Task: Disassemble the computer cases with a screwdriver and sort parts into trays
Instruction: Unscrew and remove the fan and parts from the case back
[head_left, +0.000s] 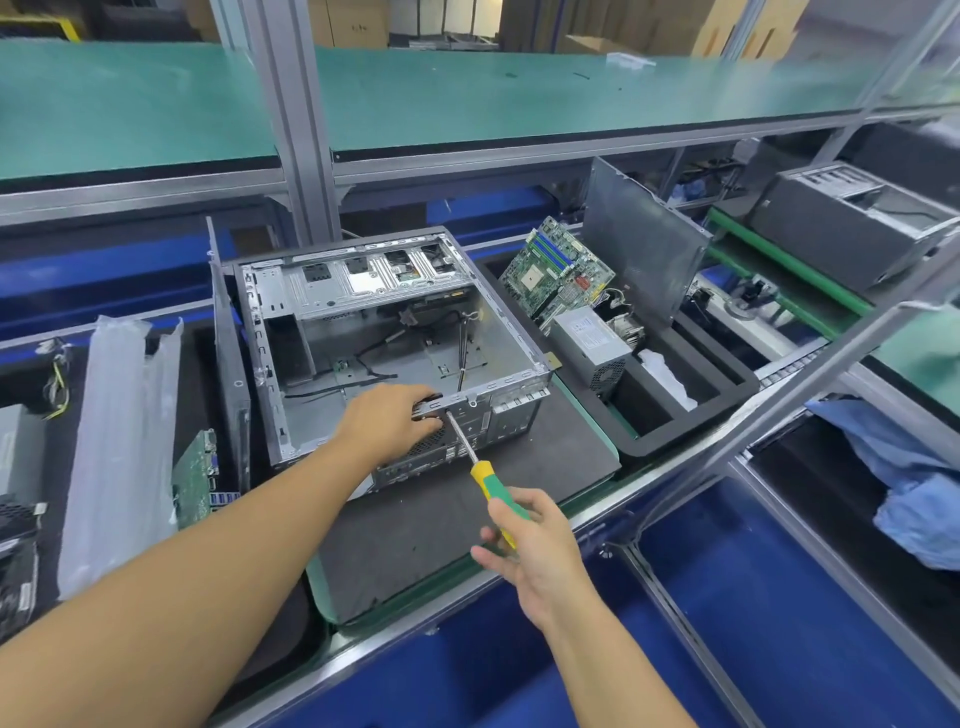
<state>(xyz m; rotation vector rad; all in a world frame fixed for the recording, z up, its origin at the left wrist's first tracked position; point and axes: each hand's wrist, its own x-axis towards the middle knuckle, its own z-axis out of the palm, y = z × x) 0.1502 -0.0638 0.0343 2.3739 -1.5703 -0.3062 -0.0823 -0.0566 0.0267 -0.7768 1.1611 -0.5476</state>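
Computer case (363, 332), stripped and open on top, lies on a dark mat (545, 452) at the middle of the bench. The left hand (387, 423) curls its fingers over the case's near rim at 6 o'clock, grasping it. The right hand (530, 551) grips the green-and-yellow handle of a screwdriver (493, 488). Its shaft slants toward 11 o'clock, and the tip meets the near wall just beside the left fingertips. At 3 o'clock of the case, a black foam tray (685, 436) holds a leaning green circuit board (556, 265) and a grey power supply (589, 340). A metal side panel (644, 244) stands on edge behind them. Clear plastic bags (119, 441) lie at 9 o'clock. A second case (852, 223) sits at 2 o'clock, well apart.
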